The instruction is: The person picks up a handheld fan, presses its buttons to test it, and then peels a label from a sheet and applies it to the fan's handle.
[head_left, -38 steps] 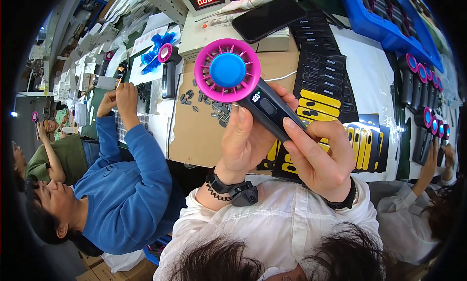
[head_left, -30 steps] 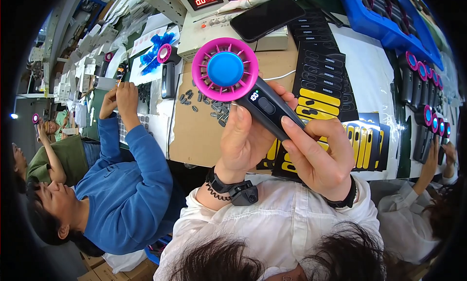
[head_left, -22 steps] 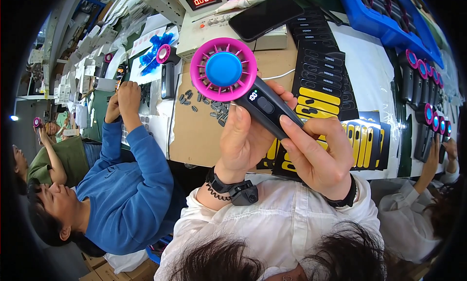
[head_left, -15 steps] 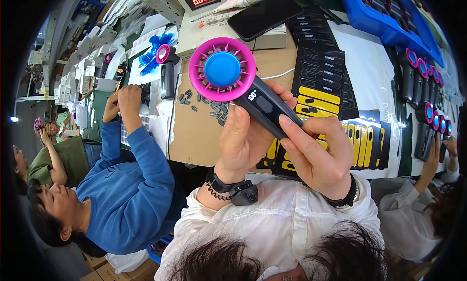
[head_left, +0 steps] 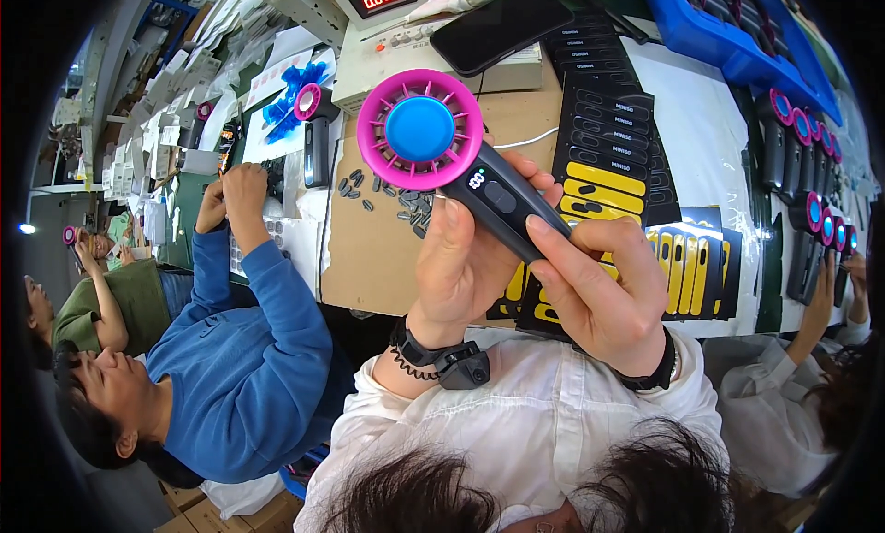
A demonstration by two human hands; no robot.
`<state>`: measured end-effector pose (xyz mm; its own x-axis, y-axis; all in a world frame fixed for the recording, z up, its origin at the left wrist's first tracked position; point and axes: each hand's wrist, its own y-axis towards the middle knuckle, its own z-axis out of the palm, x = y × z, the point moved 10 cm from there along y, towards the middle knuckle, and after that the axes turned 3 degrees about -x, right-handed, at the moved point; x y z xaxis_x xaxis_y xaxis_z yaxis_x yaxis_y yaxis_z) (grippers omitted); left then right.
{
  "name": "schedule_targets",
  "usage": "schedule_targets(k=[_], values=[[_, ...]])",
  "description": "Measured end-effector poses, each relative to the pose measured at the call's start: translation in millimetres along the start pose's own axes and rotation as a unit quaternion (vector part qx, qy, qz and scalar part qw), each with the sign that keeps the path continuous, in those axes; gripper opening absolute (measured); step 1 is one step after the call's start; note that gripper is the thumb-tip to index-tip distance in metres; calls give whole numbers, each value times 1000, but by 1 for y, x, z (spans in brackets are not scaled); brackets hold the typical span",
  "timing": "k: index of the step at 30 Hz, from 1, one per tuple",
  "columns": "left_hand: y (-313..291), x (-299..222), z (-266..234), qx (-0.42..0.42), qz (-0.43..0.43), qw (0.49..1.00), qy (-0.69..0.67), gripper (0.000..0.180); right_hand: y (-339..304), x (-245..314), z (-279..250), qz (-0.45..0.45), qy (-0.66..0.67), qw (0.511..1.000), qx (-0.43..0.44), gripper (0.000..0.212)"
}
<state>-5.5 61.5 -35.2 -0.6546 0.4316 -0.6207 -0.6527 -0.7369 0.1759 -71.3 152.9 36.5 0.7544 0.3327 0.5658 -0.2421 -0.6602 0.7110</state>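
Head view, fan: the pink and black handheld fan (head_left: 461, 164) sits up in front of you, between both hands and over the cardboard sheet (head_left: 369, 270), handle slanting down to the right.
Left hand: your left hand (head_left: 456, 266) cradles the handle near the fan head, thumb at its edge, fingers wrapped behind.
Right hand: your right hand (head_left: 608, 284) grasps the handle's lower end, index fingertip resting just below the button.
What changes: over the last second or so, the fan slides slightly left in view; the phone (head_left: 501, 28) drifts likewise, so your head may be moving too.
What stays: your grip keeps its shape and the handle's display stays lit, with a green dot beside the digits.
What it means: this seems a steady two-handed hold, not a handover.
Around the fan: small grey pieces (head_left: 407, 199) lie loose to its left; yellow sticker sheets (head_left: 682, 275) lie beyond your right hand, black sheets (head_left: 613, 132) farther up.
Blue sleeves: the neighbour's hands (head_left: 246, 194) shift a little; what they hold is too small to tell.
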Motion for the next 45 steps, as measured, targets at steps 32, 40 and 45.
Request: schedule_targets(k=[32, 40, 45], values=[[1, 3, -3, -23, -19, 999, 15, 47, 1, -11, 6, 27, 26, 999, 19, 30], [-1, 6, -9, -50, -53, 997, 28, 42, 4, -14, 8, 32, 35, 998, 28, 29], [-1, 7, -11, -71, -66, 995, 14, 42, 5, -13, 11, 56, 17, 997, 49, 28]])
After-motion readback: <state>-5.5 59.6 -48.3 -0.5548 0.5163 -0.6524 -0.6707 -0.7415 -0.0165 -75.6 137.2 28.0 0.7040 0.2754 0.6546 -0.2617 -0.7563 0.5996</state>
